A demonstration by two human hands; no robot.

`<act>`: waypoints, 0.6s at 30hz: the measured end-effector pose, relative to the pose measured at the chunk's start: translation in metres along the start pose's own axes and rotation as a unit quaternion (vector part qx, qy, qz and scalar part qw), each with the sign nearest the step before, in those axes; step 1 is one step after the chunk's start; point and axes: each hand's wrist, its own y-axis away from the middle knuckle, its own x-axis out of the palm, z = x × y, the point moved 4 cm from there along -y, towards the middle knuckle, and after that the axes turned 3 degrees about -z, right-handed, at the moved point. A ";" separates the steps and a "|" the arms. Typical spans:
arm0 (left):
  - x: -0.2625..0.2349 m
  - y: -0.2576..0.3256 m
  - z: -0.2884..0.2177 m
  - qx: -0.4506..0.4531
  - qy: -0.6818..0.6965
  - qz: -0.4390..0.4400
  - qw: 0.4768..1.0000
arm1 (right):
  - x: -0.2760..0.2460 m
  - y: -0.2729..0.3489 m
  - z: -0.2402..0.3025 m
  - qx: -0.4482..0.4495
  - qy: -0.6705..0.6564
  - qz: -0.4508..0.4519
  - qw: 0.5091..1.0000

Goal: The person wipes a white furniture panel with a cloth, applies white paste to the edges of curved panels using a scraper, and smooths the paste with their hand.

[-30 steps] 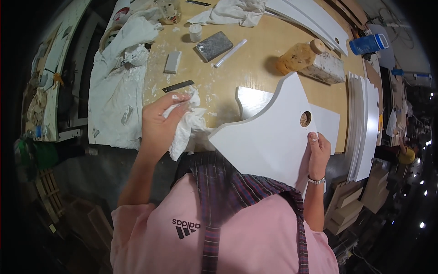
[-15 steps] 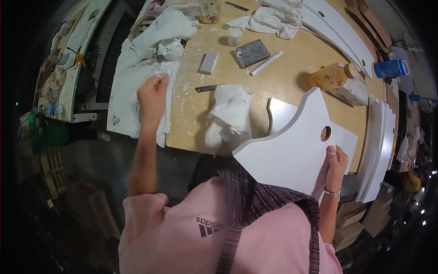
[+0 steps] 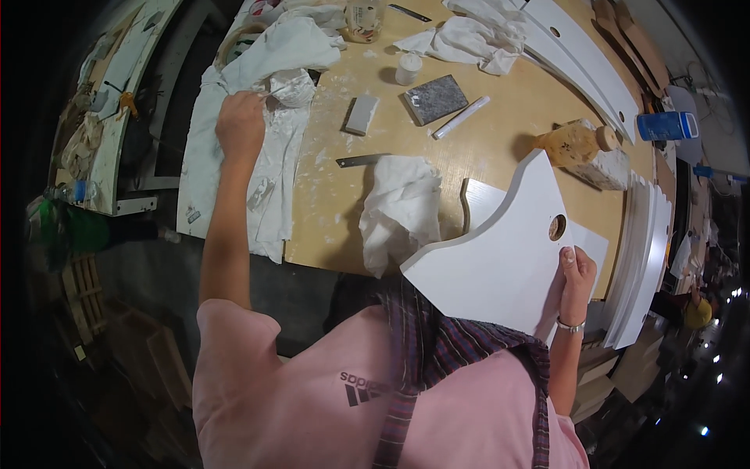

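Observation:
My right hand [image 3: 576, 275] grips the edge of a white board [image 3: 492, 270] with a curved outline and a round hole, thumb on its face below the hole. The board is tilted in front of my body. My left hand [image 3: 241, 125] is closed over the white-smeared cloth [image 3: 205, 172] at the table's left; what its fingers hold, if anything, is too small to make out. Just right of it lies a lump of white paste [image 3: 292, 87]. A crumpled white cloth [image 3: 402, 207] hangs at the table's near edge, partly over a dark flat blade [image 3: 358, 161].
On the wooden table [image 3: 324, 227] are a grey block [image 3: 362, 115], a dark grey sanding pad [image 3: 434, 100], a marker [image 3: 461, 117], a small white jar [image 3: 407, 68] and an orange-brown bottle [image 3: 574, 144]. White boards [image 3: 637, 258] stand along the right edge.
My left hand has moved away from me and slightly left, up beside the white paste. My right hand keeps hold of the board, which has barely moved.

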 end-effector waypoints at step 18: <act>-0.128 0.011 -0.166 -0.065 0.598 0.238 0.763 | -0.005 -0.002 -0.015 0.034 -0.013 -0.009 0.999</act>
